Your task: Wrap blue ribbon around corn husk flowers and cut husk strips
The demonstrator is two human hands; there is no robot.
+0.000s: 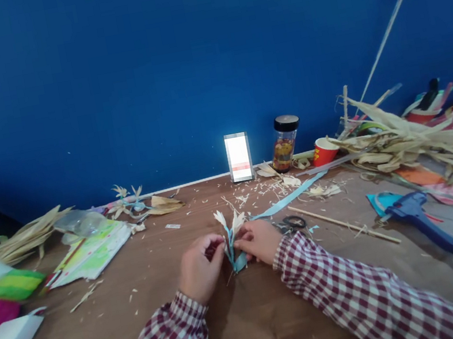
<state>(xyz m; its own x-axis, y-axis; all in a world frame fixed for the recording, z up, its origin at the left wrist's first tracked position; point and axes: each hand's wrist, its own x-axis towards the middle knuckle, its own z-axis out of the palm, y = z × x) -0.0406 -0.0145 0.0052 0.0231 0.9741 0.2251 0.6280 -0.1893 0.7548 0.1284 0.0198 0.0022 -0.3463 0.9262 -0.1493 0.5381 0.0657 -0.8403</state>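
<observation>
Between my hands stands a small corn husk flower sprig [230, 238], with cream petals on top and light blue wrapping around its stems. My left hand [202, 264] pinches the sprig from the left side. From the right, my right hand [260, 239] closes its fingers on the sprig, low by the loose blue wrapping. A light blue paper strip [286, 198] runs over the table behind my right hand. Scissors [295, 221] lie just beyond that hand, partly hidden by it. Exactly where the fingertips meet the stem is hard to make out.
A blue glue gun [425, 216] with its cord lies at right, near a thin stick [345, 223]. Dried corn husks [404, 132] pile up behind. A jar [286, 144] and red paper cup [324, 151] stand by the wall. Another husk flower [129, 201] lies at left.
</observation>
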